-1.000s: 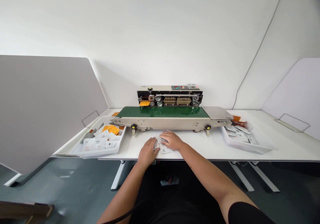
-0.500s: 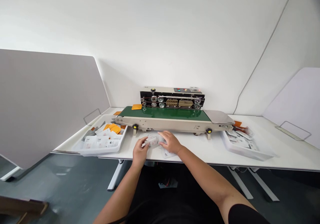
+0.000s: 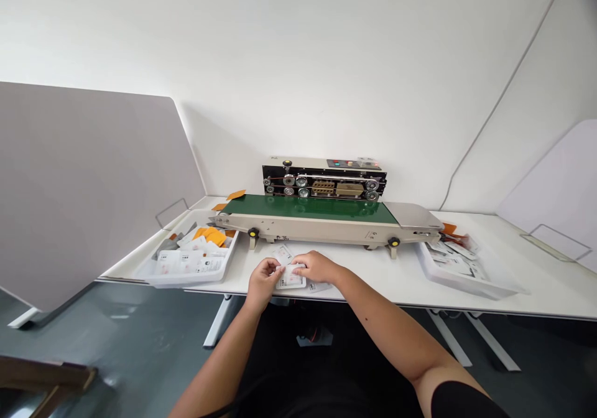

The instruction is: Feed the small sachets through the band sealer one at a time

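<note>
Hands: closely paired at the near edge of the table (image 3: 401,281); the left hand (image 3: 261,279) and the right hand (image 3: 318,266) are met over one small white packet (image 3: 290,277); the packet is pinched at its left end by the left fingers and at its right end by the right fingers; whether it is lifted clear of the table cannot be told.
Packet: flat, white, with dark print; held just in front of the machine, near the table's front edge.
Loose packets: another white packet (image 3: 283,254) is lying just behind the hands; one more (image 3: 319,287) is seen under the right wrist, flat on the table.
Machine: a band sealer (image 3: 325,180) with a green conveyor belt (image 3: 308,208) is set across the middle of the table, just beyond the hands; its metal end plate (image 3: 411,215) is extended to the right.
Left tray: a white tray (image 3: 189,276) of white and orange packets is placed at the left end of the belt.
Right tray: a second white tray (image 3: 466,283) of white packets is placed under the right end.
Surroundings: a grey partition (image 3: 84,188) is stood at the left; a white wall (image 3: 298,63) is seen behind.
</note>
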Tool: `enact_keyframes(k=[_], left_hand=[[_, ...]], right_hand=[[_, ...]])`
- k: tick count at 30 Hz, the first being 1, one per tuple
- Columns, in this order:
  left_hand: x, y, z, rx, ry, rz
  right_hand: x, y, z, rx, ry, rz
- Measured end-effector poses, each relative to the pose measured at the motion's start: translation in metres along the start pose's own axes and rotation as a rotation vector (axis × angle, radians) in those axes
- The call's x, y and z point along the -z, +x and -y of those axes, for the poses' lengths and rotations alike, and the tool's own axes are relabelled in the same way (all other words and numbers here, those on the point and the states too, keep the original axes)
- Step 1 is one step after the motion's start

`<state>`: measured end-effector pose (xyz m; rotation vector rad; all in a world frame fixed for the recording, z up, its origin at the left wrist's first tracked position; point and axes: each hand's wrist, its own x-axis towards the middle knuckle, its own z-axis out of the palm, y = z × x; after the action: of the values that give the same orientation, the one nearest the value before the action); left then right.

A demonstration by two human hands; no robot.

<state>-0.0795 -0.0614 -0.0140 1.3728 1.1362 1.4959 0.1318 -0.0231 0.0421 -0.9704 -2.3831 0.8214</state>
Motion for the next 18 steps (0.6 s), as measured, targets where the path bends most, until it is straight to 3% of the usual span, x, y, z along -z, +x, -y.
enact_keyframes(k=[2,4,6,10,12,15,18], left_hand=[[0.000,0.000,-0.001,0.004,-0.020,0.022],[0.000,-0.001,-0.001,0.013,-0.041,0.053],[0.001,-0.003,-0.002,0.020,-0.035,0.084],[0.002,-0.004,-0.006,0.042,-0.019,0.126],[0.002,-0.005,-0.007,0.054,-0.022,0.137],[0.002,-0.005,-0.007,0.057,-0.007,0.150],[0.002,-0.004,-0.007,0.060,0.013,0.161]], right_hand=[[0.017,-0.003,0.003,0.013,-0.032,0.047],[0.042,-0.004,0.000,-0.018,0.021,-0.014],[0.074,-0.003,-0.010,-0.068,0.134,-0.250],[0.150,-0.008,-0.051,-0.112,0.308,-1.031],[0.182,-0.016,-0.076,-0.198,0.292,-1.294],[0.213,-0.030,-0.111,-0.420,0.189,-1.485],[0.225,-0.036,-0.133,-0.598,0.168,-1.521]])
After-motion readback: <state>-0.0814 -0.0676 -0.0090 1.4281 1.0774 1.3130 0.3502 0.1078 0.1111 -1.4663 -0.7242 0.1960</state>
